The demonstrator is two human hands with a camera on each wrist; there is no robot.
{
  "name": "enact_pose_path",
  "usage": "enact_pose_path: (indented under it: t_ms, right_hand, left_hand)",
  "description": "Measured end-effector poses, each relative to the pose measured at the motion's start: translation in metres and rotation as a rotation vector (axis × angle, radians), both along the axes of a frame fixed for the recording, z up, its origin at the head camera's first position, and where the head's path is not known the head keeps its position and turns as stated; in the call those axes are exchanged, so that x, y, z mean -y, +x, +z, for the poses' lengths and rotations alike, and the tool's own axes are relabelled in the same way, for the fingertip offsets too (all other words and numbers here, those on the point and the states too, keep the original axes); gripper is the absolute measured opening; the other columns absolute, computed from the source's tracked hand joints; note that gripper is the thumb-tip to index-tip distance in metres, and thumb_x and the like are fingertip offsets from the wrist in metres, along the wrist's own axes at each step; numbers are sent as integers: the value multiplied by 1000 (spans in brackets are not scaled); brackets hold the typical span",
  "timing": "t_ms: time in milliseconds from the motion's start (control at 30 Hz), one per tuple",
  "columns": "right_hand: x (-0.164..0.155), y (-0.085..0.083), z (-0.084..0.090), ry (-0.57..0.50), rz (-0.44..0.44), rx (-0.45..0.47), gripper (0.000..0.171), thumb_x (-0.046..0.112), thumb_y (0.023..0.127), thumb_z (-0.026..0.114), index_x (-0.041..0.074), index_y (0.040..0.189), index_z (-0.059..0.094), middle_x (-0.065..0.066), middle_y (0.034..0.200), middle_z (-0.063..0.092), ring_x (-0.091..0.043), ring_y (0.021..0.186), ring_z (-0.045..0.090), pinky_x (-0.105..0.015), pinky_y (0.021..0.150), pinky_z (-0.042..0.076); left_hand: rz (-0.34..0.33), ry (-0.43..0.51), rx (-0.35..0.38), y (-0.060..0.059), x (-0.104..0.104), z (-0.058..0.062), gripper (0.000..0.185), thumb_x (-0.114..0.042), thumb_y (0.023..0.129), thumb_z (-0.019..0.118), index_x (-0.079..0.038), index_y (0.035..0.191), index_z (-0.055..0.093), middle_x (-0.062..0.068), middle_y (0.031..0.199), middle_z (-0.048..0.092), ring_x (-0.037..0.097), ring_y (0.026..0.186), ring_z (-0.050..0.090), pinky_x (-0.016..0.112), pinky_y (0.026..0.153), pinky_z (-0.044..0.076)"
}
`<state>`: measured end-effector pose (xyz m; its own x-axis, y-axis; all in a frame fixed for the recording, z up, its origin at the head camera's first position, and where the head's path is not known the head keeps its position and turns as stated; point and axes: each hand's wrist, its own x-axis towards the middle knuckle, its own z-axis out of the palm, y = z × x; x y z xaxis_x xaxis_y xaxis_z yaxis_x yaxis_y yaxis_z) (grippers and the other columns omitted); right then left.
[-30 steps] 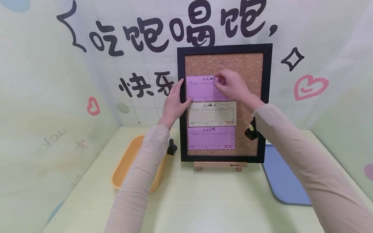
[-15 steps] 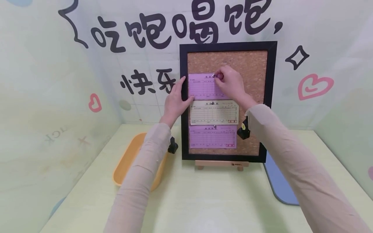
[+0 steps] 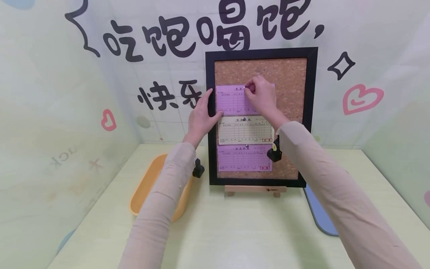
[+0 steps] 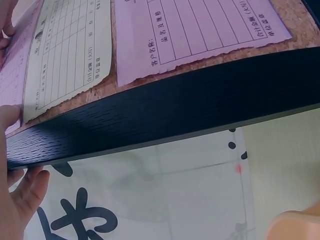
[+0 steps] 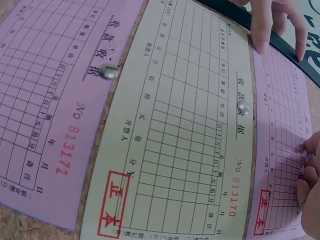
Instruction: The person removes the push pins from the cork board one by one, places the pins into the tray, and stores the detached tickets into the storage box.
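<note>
A black-framed cork board (image 3: 310, 112) stands on a wooden easel (image 3: 255, 189). Three receipts are pinned in a column: a purple one on top (image 3: 231, 101), a cream one (image 3: 245, 130) and another purple one (image 3: 243, 158). My left hand (image 3: 201, 116) grips the frame's left edge (image 4: 150, 115), its thumb (image 4: 7, 120) pressing the top receipt's lower left corner. My right hand (image 3: 260, 97) pinches a small pushpin (image 3: 246, 88) at the top receipt's upper edge. In the right wrist view, metal pins (image 5: 243, 106) hold the cream receipt (image 5: 185, 140) and the lower purple one (image 5: 50, 100).
An orange tray (image 3: 147, 186) lies on the table left of the board, and a blue mat (image 3: 319, 213) lies to its right. The wall with black lettering (image 3: 161, 41) stands directly behind the board.
My right hand has shifted slightly left along the top receipt's upper edge, its fingertips now closed over the pin. The left hand stays on the frame.
</note>
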<state>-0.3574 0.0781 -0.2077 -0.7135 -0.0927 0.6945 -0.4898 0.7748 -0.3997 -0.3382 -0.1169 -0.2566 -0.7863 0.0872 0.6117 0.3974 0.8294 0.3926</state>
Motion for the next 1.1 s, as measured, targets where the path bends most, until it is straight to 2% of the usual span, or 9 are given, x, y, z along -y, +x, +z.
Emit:
enact_pose_path:
  t_ms: [267, 600, 900, 1100]
  right_hand:
    - [-1, -1, 1, -32, 16, 64, 14, 14, 87, 56, 4, 95, 63, -7, 87, 55, -20, 78, 51, -32, 71, 38]
    - [-2, 1, 1, -31, 11, 81, 14, 14, 87, 57, 6, 95, 63, -6, 86, 56, -19, 76, 51, -32, 72, 38]
    - [-5, 0, 3, -38, 66, 96, 12, 10, 86, 57, 3, 95, 62, -8, 86, 58, -19, 75, 51, -28, 68, 40]
    - [-7, 0, 5, -4, 61, 96, 15, 12, 86, 56, 3, 96, 62, -9, 87, 58, -20, 77, 51, -30, 69, 40]
  left_hand:
    - [-2, 0, -8, 0, 0, 0, 74, -34, 82, 64, -18, 143, 25, 10, 135, 43, 30, 96, 57, 41, 77, 47]
    - [-11, 2, -12, 1, 1, -1, 74, -34, 82, 65, -18, 143, 25, 11, 135, 43, 31, 96, 56, 41, 75, 48]
    - [-3, 4, 4, 1, 2, -1, 76, -34, 82, 65, -19, 144, 23, 11, 134, 44, 31, 97, 56, 42, 76, 47]
    - [-7, -5, 2, 0, 1, -1, 76, -34, 82, 65, -19, 144, 23, 11, 135, 43, 31, 97, 56, 42, 76, 47]
